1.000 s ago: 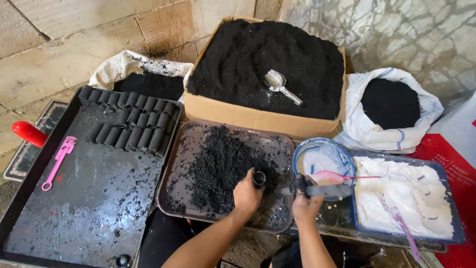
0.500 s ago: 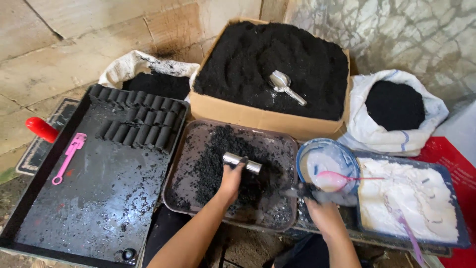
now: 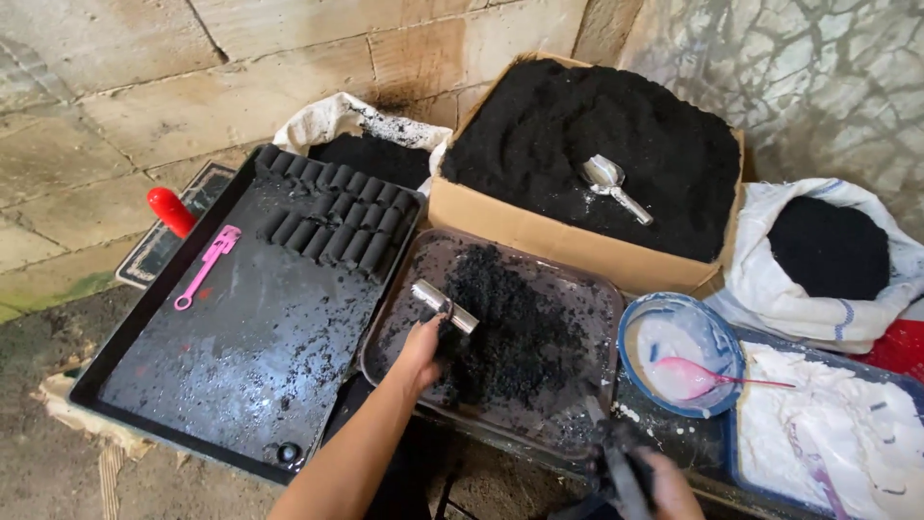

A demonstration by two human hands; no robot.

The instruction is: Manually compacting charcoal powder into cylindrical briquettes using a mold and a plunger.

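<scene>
My left hand [image 3: 422, 352] grips a short metal tube [image 3: 445, 306], dirty with black powder, over the left side of a shallow dark tray [image 3: 589, 327]. A heap of black powder [image 3: 505, 323] lies in that tray just right of the tube. My right hand [image 3: 666, 487] is low at the frame's bottom edge, closed around a dark, powder-caked tool [image 3: 616, 460]; part of the hand is cut off by the frame.
A large black tray [image 3: 241, 337] at left holds rows of black cylinders [image 3: 332, 214] and a pink tool [image 3: 205, 266]. Behind are a cardboard box of black powder [image 3: 539, 226] with a metal scoop [image 3: 612, 188], sacks, a blue bowl [image 3: 674, 313] and white powder [image 3: 837, 433].
My left hand has carried the metal tube from the tray's right side to its left. My right hand with the dark tool has dropped toward the bottom edge.
</scene>
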